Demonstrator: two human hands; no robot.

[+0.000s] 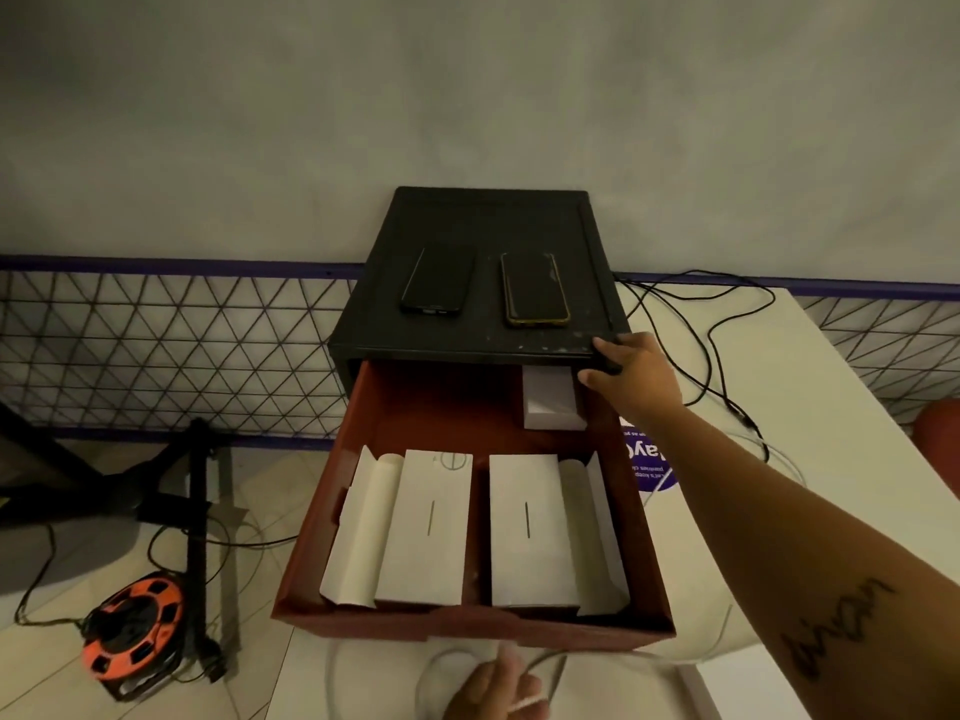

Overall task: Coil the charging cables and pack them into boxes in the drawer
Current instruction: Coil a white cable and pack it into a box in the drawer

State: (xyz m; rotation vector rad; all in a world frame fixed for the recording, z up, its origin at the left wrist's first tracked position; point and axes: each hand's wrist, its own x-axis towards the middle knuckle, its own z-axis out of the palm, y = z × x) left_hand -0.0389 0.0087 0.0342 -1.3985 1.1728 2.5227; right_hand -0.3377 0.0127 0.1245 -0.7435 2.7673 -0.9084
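At the front corner of the black cabinet (467, 215), grips with the right hand (631, 374), thumb on top, fingers hooked under the lip. Pinches the white cable (623, 655) in the blurred left hand (498, 688), just below the open drawer (322, 511), outside its two boxes (426, 532). Could snag loose loops on the drawer front, or jolt the phones (535, 291) off by tugging.
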